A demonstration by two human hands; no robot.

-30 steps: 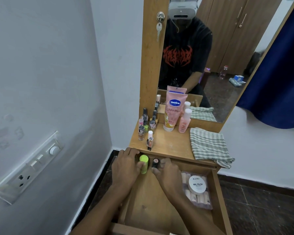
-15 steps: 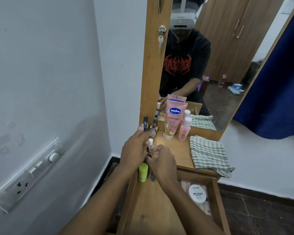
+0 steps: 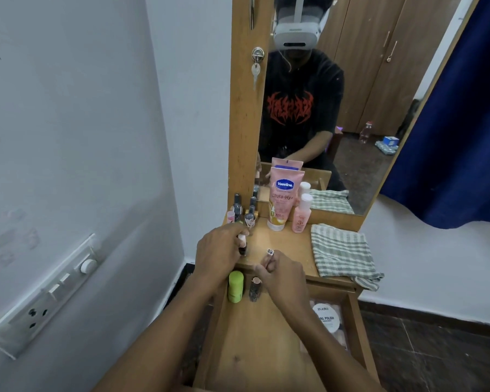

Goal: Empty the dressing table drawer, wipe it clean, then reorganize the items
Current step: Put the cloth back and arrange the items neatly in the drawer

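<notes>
The wooden drawer (image 3: pixel 255 343) stands pulled out below the dressing table top (image 3: pixel 289 250). At its back left lie a green tube (image 3: pixel 235 286) and a dark nail polish bottle (image 3: pixel 254 288); a nail polish remover pack (image 3: pixel 327 321) sits at its right. My left hand (image 3: pixel 219 254) is over the table top's front left, closed on a small white-capped bottle (image 3: pixel 242 244). My right hand (image 3: pixel 283 274) is at the table's front edge, gripping a small white-capped vial (image 3: pixel 270 254).
A cluster of nail polish bottles (image 3: pixel 242 212) stands at the back left of the table. A pink Vaseline tube (image 3: pixel 282 198) and a pink bottle (image 3: pixel 302 213) stand against the mirror (image 3: pixel 351 94). A folded checked cloth (image 3: pixel 343 253) lies right. A wall with a switch panel (image 3: pixel 46 295) is left.
Both hands rose from the drawer's back to the table top, leaving the green tube and dark bottle in the drawer. Each hand now grips a small bottle there.
</notes>
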